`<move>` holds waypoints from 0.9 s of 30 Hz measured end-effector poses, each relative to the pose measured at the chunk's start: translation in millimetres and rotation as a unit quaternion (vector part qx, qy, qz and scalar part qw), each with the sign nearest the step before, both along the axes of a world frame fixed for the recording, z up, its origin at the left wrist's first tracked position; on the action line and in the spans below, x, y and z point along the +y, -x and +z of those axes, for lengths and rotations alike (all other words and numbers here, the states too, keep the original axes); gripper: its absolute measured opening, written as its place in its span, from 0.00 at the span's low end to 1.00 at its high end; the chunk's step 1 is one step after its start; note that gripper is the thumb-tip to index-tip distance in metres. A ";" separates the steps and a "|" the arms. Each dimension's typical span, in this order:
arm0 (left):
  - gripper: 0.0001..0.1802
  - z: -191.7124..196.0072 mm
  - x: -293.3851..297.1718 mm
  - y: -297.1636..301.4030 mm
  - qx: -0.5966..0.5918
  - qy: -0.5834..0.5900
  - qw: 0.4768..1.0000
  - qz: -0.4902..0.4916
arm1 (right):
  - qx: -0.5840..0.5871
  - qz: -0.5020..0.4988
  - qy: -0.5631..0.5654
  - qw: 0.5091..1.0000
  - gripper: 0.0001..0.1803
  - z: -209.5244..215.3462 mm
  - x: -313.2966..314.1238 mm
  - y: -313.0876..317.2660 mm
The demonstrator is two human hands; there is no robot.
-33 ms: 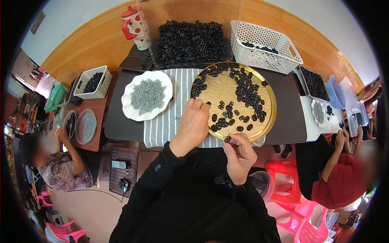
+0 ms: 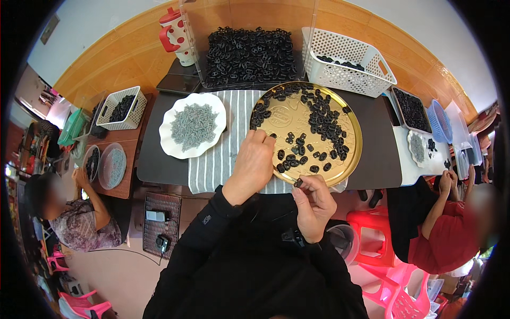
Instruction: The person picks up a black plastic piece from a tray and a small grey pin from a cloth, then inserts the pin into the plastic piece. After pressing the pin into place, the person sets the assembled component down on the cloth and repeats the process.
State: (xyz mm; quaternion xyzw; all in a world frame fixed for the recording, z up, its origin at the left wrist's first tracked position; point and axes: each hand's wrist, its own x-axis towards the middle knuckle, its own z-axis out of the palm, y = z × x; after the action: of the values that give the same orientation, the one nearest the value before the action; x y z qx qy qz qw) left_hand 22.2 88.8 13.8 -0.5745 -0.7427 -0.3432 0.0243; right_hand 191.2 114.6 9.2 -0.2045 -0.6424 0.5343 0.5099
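Hardly anything shifts: both hands and the loose black pieces [image 2: 319, 126] match the previous picture, so the work stands at the same point. Right hand [image 2: 314, 206], lower centre, pinches one small dark piece [image 2: 298, 182] between thumb and fingers at the lower rim of the gold tray [image 2: 280, 116]. Left hand [image 2: 254, 164], centre, fingers curled by the tray's left rim; its grip is hidden, cannot tell whether it holds anything. Left of centre, grey pieces [image 2: 192, 127] fill a white dish [image 2: 167, 126] beside striped cloth [image 2: 212, 175]. Clear box [image 2: 249, 15], top centre, and white basket [image 2: 342, 78], upper right, crowd the tray's far side.
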 end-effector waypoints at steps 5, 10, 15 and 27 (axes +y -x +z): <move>0.13 -1.9 -2.9 -0.8 -0.034 0.020 0.999 -0.004 | -0.004 -0.002 -0.001 1.000 0.15 -0.7 -1.8 -3.4; 0.11 5.6 -3.0 -3.9 -0.012 0.062 0.998 0.026 | -0.006 0.005 0.004 1.000 0.14 -1.2 -2.1 -5.1; 0.06 6.3 -4.0 -1.1 0.049 0.045 0.998 0.024 | 0.000 0.012 0.009 1.000 0.14 -4.9 -2.4 -4.7; 0.09 8.8 -3.1 -7.6 0.068 0.055 0.996 -0.026 | 0.000 0.013 0.022 1.000 0.15 -8.1 -2.9 -4.6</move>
State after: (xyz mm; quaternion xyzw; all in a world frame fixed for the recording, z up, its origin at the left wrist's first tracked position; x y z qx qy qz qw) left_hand 29.8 85.7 22.6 -0.6157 -0.7421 -0.2628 0.0342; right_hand 195.8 111.7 1.0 -0.2074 -0.6334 0.5544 0.4985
